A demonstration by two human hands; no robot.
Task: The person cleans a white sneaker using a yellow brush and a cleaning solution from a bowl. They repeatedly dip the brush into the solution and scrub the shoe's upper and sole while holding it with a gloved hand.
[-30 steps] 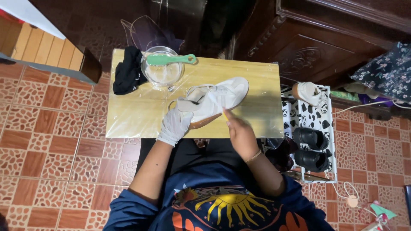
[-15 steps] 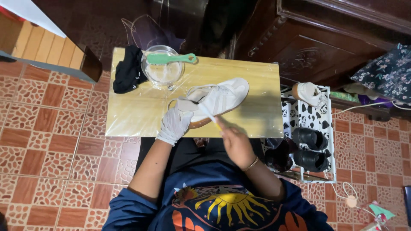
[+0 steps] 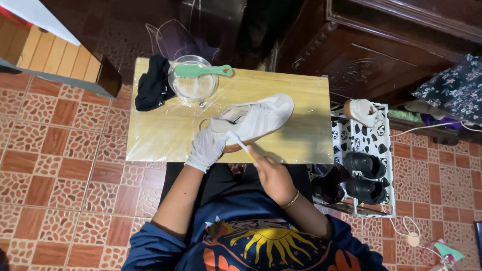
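White shoe (image 3: pixel 256 119) on worktop (image 3: pixel 160 135), gloved left hand (image 3: pixel 205 149) gripping its heel to steady it, right hand (image 3: pixel 271 173) closed on small brush (image 3: pixel 238 142) against its side; bowl (image 3: pixel 193 85) behind.

The heel of the white shoe (image 3: pixel 256 119) lies behind the gloved left hand (image 3: pixel 205 149), so how the fingers hold it there cannot be told. The right hand (image 3: pixel 271 173) closes around a thin white brush (image 3: pixel 237 141); its handle is buried in the grip, and the bristle end is too small to make out against the shoe's side. The near edge of the desk (image 3: pixel 160 135) is partly covered by both forearms. What fills the glass bowl (image 3: pixel 193 85) under the green brush (image 3: pixel 201 70) is unclear. At the far right, a patterned cloth (image 3: pixel 452 85) runs out of the picture, and the person's lap is hidden by the desk.
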